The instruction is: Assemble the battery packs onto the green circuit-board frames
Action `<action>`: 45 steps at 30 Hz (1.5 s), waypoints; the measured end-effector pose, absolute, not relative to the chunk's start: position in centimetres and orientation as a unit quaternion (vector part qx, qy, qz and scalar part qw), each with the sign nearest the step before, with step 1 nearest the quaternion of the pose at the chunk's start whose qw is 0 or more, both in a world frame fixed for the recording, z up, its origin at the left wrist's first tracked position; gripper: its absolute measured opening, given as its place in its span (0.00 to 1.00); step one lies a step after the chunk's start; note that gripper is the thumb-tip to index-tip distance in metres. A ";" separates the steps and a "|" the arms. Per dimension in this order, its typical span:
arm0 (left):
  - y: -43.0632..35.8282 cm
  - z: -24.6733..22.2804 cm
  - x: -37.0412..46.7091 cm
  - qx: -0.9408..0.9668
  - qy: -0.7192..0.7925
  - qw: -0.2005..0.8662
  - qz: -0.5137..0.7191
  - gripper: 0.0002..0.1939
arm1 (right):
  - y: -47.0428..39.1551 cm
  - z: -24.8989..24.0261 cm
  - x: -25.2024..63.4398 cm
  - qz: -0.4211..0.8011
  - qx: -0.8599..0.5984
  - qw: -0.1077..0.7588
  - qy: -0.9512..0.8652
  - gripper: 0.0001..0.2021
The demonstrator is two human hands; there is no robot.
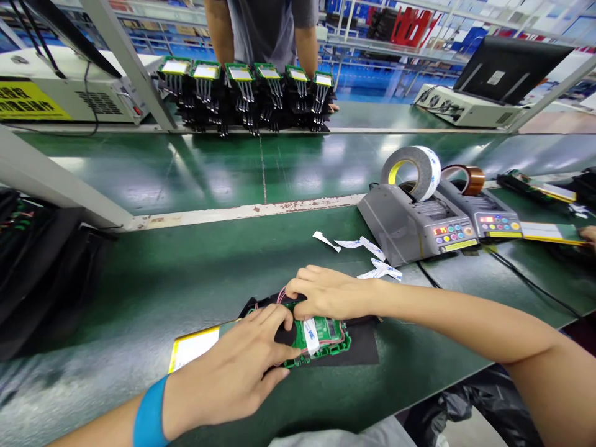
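Observation:
A green circuit board (pixel 326 329) in an open dark housing lies in front of me, with a strip of white 3M tape (pixel 311 336) across it. My left hand (pixel 237 363) grips its left part, fingers over the top and thumb at the near edge. Thin pink wires (pixel 280 295) rise at the far side, where the bent fingers of my right hand (pixel 328 292) close on them; the fingertips are partly hidden. A flat battery pack (pixel 195 347), silver-white with yellow edges, sticks out left from beneath my left hand. Under the board is a black sheet (pixel 365 344).
Tape strips (pixel 372 248) lie beyond my right hand. Two tape dispensers (pixel 419 223) stand at right, cables trailing. Black parts (pixel 41 273) are stacked at left. Across the bench, a person (pixel 263 31) stands behind stacked boards (pixel 242 74). Another person's hand (pixel 589 234) shows far right.

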State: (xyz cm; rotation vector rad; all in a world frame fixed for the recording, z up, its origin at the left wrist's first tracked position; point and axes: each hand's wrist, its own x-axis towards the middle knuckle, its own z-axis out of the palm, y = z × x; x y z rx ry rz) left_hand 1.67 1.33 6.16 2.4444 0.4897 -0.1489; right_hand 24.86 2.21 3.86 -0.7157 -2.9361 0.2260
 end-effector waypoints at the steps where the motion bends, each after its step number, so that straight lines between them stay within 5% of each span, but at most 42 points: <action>1: 1.3 6.1 1.7 0.928 0.189 0.316 -0.063 0.16 | 2.2 3.9 24.8 0.059 -0.220 0.055 -0.972 0.11; 11: 1.2 6.1 1.6 0.930 0.192 0.312 -0.033 0.16 | -3.0 4.0 25.3 -0.041 -0.314 0.015 -0.948 0.10; 17: 1.0 6.3 1.5 0.937 0.182 0.295 -0.036 0.16 | -6.8 6.0 26.1 0.092 -0.398 -0.019 -0.912 0.04; 21: 0.5 6.5 1.4 0.946 0.175 0.272 -0.008 0.19 | -6.6 7.4 29.4 0.243 -0.485 0.088 -0.835 0.06; 24: 0.1 6.9 1.5 0.948 0.180 0.261 -0.040 0.18 | -5.8 6.4 31.3 0.153 -0.634 0.225 -0.724 0.05; 29: -0.2 6.6 2.4 0.962 0.173 0.210 0.017 0.21 | -5.6 3.8 29.2 0.246 -0.613 0.227 -0.715 0.30; 32: 0.6 5.8 3.8 0.951 0.253 0.129 0.123 0.30 | -5.2 3.1 27.4 0.296 -0.584 0.215 -0.725 0.30; 36: 2.7 5.5 4.7 0.935 0.286 0.190 0.089 0.08 | -4.1 2.3 27.4 0.344 -0.559 0.243 -0.714 0.16; 40: 3.8 5.9 2.9 0.879 0.319 0.350 0.046 0.12 | -3.8 1.3 28.3 0.402 -0.538 0.272 -0.689 0.17; 45: 3.6 4.7 0.1 0.901 0.313 0.284 0.098 0.10 | -4.2 0.6 28.4 0.384 -0.541 0.283 -0.692 0.17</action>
